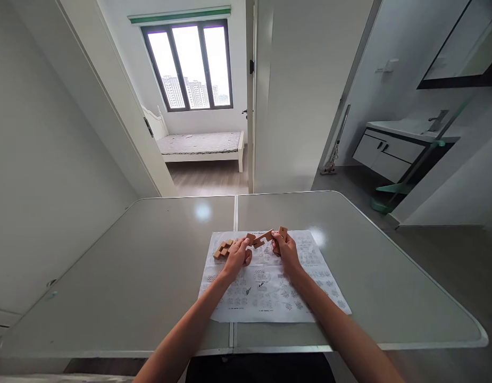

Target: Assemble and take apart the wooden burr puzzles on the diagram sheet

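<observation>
My left hand (pixel 238 257) is closed around a small wooden puzzle piece (pixel 250 238), whose end shows above the fingertips. In my right hand (pixel 285 251), thumb and fingers pinch a notched wooden puzzle piece (pixel 263 239) that slants down towards the left hand. Another wooden piece (pixel 283 232) sticks up out of the right hand, with a small dark mark on it. The two hands' pieces meet or nearly meet; I cannot tell if they touch. Beside my left hand, several wooden pieces (pixel 223 249) lie grouped on a printed paper sheet (pixel 269 311), partly hidden by that hand.
The sheet, covered with small diagrams, lies on a glossy grey table (pixel 150 276) with a seam down its middle. Behind stand a white door (pixel 305 96) and a bed (pixel 201 143) under a window (pixel 190 66). A sink cabinet (pixel 389 149) is at right.
</observation>
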### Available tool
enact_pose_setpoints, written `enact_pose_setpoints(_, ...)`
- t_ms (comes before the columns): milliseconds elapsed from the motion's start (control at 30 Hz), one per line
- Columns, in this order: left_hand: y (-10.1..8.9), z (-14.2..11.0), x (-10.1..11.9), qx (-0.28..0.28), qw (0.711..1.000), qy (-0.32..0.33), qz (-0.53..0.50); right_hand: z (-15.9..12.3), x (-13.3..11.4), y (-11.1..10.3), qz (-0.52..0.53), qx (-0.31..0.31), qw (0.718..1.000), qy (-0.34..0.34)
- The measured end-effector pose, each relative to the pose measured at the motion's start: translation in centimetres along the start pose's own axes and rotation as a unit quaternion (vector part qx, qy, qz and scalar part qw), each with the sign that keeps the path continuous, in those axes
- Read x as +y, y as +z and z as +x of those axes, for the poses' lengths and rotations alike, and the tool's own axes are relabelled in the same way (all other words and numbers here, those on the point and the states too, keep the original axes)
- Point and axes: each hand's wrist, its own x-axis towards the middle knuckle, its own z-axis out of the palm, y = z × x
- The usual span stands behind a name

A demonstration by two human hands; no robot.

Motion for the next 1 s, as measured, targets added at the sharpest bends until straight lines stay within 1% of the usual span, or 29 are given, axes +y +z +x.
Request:
enact_pose_setpoints(100,0.3,-0.1,-0.4,-0.016,0.992,0.058,0.114,0.4,0.1,-0.3,0.013,0.035,0.999,-0.016)
enact_pose_setpoints(167,0.4,-0.3,-0.6,-0.015,0.976,0.105,0.188,0.7,0.1,-0.5,0.02,0.056,0.998,-0.027)
enact_pose_setpoints(233,0.6,-0.6,-0.7,-0.021,0.961,0.138,0.24,0.9,0.2,-0.7,0.026,0.079,0.996,-0.034)
enact_pose_setpoints(300,0.7,-0.9,-0.8,-0.029,0.947,0.156,0.28,1.2,0.3,-0.9,0.031,0.1,0.994,-0.038)
enact_pose_setpoints(400,0.7,-1.3,-0.8,-0.045,0.931,0.155,0.326,1.5,0.5,-1.0,0.034,0.107,0.993,-0.046)
enact_pose_setpoints(467,0.8,-1.4,-0.8,-0.069,0.92,0.164,0.35,1.5,0.6,-1.0,0.036,0.099,0.993,-0.049)
enact_pose_setpoints(533,0.9,-1.4,-0.8,-0.085,0.905,0.196,0.367,1.4,0.6,-0.9,0.039,0.09,0.994,-0.045)
enact_pose_setpoints(600,0.9,-1.4,-0.8,-0.089,0.891,0.229,0.381,1.2,0.4,-0.7,0.044,0.079,0.995,-0.036)
enact_pose_setpoints(700,0.9,-1.4,-1.0,-0.091,0.876,0.245,0.406,0.9,0.1,-0.5,0.045,0.068,0.996,-0.023)
enact_pose_setpoints(767,0.8,-1.4,-1.2,-0.085,0.868,0.241,0.426,0.6,-0.1,-0.3,0.032,0.052,0.998,-0.017)
enact_pose_setpoints(867,0.7,-1.3,-1.7,-0.057,0.864,0.226,0.447,0.1,-0.4,-0.2,0.009,0.01,1.0,-0.017)
enact_pose_setpoints(1000,0.7,-1.0,-2.1,-0.029,0.87,0.218,0.441,-0.2,-0.5,0.0,-0.018,-0.021,0.999,-0.019)
